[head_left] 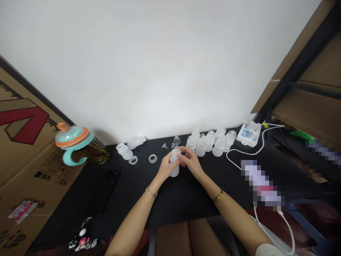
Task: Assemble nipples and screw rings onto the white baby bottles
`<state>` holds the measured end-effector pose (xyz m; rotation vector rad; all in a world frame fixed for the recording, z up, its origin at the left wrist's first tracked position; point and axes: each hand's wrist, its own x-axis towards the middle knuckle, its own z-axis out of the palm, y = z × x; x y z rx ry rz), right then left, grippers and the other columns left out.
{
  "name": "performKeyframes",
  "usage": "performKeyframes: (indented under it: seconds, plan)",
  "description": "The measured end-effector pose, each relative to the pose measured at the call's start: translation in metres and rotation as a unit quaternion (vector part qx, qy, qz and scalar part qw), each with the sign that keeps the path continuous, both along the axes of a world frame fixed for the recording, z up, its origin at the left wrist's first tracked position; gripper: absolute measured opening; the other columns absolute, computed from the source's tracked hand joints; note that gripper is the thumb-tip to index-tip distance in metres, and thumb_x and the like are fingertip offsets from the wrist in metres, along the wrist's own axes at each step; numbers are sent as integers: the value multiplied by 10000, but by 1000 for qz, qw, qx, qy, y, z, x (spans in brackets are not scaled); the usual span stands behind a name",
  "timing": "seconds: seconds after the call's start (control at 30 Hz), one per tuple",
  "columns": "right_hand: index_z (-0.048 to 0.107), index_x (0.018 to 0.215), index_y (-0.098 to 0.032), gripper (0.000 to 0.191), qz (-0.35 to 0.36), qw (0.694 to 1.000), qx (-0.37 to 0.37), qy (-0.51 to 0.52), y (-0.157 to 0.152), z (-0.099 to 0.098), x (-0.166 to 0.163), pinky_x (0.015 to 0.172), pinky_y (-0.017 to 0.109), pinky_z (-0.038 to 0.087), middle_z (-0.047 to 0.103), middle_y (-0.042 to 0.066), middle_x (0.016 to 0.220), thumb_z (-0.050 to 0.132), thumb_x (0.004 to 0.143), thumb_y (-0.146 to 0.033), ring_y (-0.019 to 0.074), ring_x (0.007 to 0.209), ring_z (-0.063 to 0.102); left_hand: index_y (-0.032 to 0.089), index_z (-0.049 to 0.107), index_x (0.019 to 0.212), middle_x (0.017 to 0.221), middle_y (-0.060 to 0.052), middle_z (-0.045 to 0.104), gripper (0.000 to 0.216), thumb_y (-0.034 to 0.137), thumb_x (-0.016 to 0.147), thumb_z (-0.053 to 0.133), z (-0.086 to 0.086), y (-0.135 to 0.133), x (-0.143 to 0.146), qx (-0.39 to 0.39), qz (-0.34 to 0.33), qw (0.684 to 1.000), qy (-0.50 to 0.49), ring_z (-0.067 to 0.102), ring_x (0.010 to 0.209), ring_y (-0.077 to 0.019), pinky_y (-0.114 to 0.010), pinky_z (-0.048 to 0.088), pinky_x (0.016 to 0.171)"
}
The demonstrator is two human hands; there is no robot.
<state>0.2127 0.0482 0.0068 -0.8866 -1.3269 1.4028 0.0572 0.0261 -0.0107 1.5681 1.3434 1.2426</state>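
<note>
A frosted white baby bottle [174,171] stands upright on the black table, with its clear top part at neck height. My left hand [167,165] is wrapped round the bottle's side. The fingers of my right hand [191,160] are closed at the bottle's neck from the other side and partly hide it. Just behind it lie a clear dome cap [177,139] and a small clear nipple [164,145]. To the left are two loose collar rings [152,158], an uncapped bottle [124,152] and another bottle on its side [136,142].
Several capped bottles [201,146] stand in a group to the right. Beyond them is a white plastic case [249,133] with a white cable [249,153]. A large teal-lidded jug [87,144], a black phone [102,192] and a cardboard box [32,156] occupy the left.
</note>
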Motion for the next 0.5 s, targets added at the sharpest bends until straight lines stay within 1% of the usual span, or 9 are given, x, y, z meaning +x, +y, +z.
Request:
performKeyframes:
  seconds: [0.27, 0.37, 0.5]
  plan:
    - [682, 1057, -206, 412, 6, 999, -12, 32, 4, -5, 0, 421, 223, 433, 714, 68, 1120, 780, 768, -483, 66, 491, 543, 147, 724, 1107, 938, -47, 741, 402, 453, 849, 696, 4, -1, 2, 2, 6, 1000, 15, 640, 834, -204, -301, 494, 787]
    - [675, 1028, -204, 414, 2, 1000, -10, 24, 4, -4, -1, 414, 226, 426, 707, 59, 1096, 783, 756, -495, 61, 479, 525, 150, 725, 1106, 941, -47, 744, 406, 465, 853, 689, 6, -2, 2, 5, 10, 1000, 24, 645, 834, -207, -300, 497, 780]
    - [663, 994, -209, 410, -22, 1000, 4, -7, 1, 0, 0, 408, 221, 409, 680, 26, 1016, 812, 721, -476, 56, 475, 487, 163, 727, 1111, 902, -32, 738, 390, 460, 863, 675, 7, -5, 3, 0, 14, 999, 50, 644, 815, -204, -293, 497, 757]
